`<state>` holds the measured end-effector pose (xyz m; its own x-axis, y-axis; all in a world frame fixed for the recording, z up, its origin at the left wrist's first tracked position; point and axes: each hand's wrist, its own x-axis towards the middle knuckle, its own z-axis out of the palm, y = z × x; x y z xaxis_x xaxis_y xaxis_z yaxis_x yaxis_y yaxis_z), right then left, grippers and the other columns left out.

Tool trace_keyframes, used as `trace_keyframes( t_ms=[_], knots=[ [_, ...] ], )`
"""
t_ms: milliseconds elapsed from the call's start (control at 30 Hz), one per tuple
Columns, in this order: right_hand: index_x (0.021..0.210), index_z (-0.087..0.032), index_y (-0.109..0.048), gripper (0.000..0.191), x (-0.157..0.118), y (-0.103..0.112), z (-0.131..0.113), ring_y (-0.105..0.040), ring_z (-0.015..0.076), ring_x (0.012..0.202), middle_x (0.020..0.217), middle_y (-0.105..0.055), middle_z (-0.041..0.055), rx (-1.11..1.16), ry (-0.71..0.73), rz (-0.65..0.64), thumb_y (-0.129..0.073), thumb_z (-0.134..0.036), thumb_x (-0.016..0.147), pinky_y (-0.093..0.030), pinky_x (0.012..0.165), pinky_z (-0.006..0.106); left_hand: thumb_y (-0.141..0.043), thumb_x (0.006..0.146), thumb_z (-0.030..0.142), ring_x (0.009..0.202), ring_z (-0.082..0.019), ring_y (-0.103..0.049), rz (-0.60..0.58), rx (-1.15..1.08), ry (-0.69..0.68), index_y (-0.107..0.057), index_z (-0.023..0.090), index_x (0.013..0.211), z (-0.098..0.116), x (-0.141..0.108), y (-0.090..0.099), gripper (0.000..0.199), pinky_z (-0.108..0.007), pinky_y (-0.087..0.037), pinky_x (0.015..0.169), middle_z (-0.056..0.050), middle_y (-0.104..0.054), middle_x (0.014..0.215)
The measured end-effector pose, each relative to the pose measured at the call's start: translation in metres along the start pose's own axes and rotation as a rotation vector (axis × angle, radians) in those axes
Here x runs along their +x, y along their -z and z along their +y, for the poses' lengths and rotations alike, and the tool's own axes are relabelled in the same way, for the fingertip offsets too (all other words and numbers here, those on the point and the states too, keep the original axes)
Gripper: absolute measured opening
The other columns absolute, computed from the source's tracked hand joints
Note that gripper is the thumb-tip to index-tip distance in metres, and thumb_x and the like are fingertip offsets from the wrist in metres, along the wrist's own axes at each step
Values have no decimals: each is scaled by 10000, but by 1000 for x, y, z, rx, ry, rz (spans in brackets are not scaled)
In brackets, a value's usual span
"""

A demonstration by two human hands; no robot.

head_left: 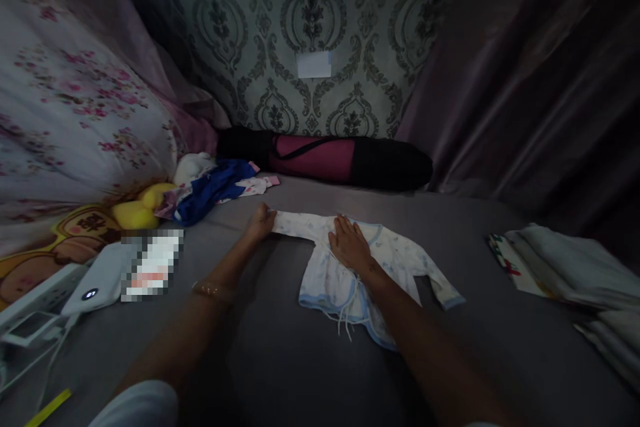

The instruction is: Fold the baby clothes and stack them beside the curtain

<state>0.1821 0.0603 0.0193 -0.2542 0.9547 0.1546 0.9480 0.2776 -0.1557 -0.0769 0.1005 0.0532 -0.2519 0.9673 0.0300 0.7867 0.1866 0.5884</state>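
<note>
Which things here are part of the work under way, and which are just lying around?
In hand:
- left hand
- right hand
- small white shirt

Lying about:
- white power bank
- yellow plush
- blue garment
- black-and-red bag
- folded cloths

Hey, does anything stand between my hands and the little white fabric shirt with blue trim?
Nothing visible does: your right hand lies flat on the small, long-sleeved white fabric shirt with blue trim, and your left hand holds one sleeve's end.
</note>
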Motion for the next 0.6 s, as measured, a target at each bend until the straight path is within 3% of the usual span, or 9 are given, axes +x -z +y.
trace_keyframes(
  t_ms=[200,467,600],
  knots=[
    [1450,-32,-334,595,-1,4,-2,-229,225,1424,1537,-270,139,5,-9,-4,-255,-366,964,-132,1156,390,-296,943,365,949,-317,-653,-91,416,-32,-476,152,1169,-11,-10,-6,359,-387,-469,765,-199,-667,1019],
    [1452,-38,-329,591,-2,6,-2,-216,226,1428,1544,-256,131,19,-13,-22,-251,-366,966,-118,1157,411,-290,923,244,955,-363,-651,-131,498,-5,-537,84,1170,-3,-8,-8,384,-453,-477,786,-260,-661,1017],
    [1456,-38,-321,590,-3,9,-3,-208,226,1430,1544,-254,133,23,-13,-37,-243,-359,967,-120,1154,414,-348,871,136,1083,-378,-577,-20,532,-90,-545,41,1176,12,-10,-5,376,-466,-446,870,-289,-584,1159]
  ],
)
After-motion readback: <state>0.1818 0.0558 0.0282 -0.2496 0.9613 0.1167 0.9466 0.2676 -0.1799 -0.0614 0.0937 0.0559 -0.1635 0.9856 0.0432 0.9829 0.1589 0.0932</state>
